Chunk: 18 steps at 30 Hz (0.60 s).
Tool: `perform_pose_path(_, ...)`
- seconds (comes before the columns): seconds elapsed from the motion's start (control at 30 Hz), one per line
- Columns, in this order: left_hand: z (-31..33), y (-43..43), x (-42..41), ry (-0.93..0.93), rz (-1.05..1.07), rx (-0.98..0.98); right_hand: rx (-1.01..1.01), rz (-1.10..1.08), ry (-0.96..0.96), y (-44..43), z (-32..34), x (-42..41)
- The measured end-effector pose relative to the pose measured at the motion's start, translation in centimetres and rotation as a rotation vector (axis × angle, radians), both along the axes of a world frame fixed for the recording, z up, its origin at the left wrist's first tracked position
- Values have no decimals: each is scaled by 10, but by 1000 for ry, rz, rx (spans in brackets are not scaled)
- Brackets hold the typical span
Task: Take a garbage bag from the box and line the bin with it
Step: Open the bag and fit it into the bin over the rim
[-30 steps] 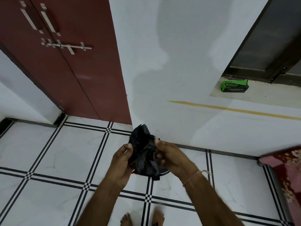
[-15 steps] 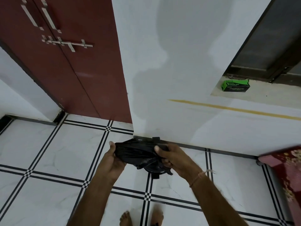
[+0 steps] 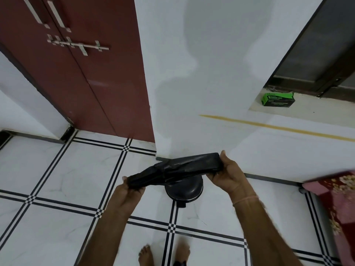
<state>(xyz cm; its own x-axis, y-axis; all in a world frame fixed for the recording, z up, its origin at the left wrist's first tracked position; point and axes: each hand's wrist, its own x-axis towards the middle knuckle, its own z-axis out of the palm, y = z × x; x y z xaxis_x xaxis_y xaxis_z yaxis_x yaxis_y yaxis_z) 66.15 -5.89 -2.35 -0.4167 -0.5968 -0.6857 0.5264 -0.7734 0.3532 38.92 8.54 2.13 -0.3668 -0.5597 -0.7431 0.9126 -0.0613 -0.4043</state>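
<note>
A folded black garbage bag [image 3: 178, 168] is stretched into a long flat strip between my two hands, above the floor. My left hand [image 3: 130, 189] pinches its lower left end. My right hand [image 3: 228, 173] grips its wider right end, a little higher. Directly under the bag stands a small round black bin [image 3: 184, 190] with a closed lid and a foot pedal, against the wall base. The green garbage bag box [image 3: 278, 99] lies on a ledge at the right, far from my hands.
A white wall [image 3: 201, 73] rises right behind the bin. Dark red double doors [image 3: 80, 73] with a bolt stand at the left. A floral red cloth [image 3: 338, 204] juts in at the right edge. My bare feet [image 3: 165, 254] are on the white tiled floor.
The bag was a crumpled bunch held close between both hands. My hands have moved apart and pulled it out into a long strip; the bin underneath is now showing.
</note>
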Motion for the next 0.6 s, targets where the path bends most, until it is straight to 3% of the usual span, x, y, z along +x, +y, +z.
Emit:
perform_pose_path(0.07,5,0,4,6,-110,-86,-45,27,38,3,-1,-2)
perform_pose_path(0.17,8,2,16,-278,-509,-391,-46,33,81,10,-3,-12)
perform_pose_path(0.27,3,0,25,-475,-730,-421,57,-11,143,15,-8,-18)
perform_pose_path(0.37,9,-12,3,-428,-487,-78,187,123,283,-4,-10,-9)
perform_pose_path(0.43,34,-28,-31,-357,-278,-68,148,221,410,-32,13,1)
perform_pose_path(0.5,76,-44,-70,-305,-100,-330,-28,163,690,-62,63,6)
perform_pose_path(0.57,129,-45,-94,-407,113,-790,-232,-58,1227,-72,119,18)
perform_pose_path(0.6,142,-40,-96,-521,173,-1079,-223,-139,1547,-68,129,27)
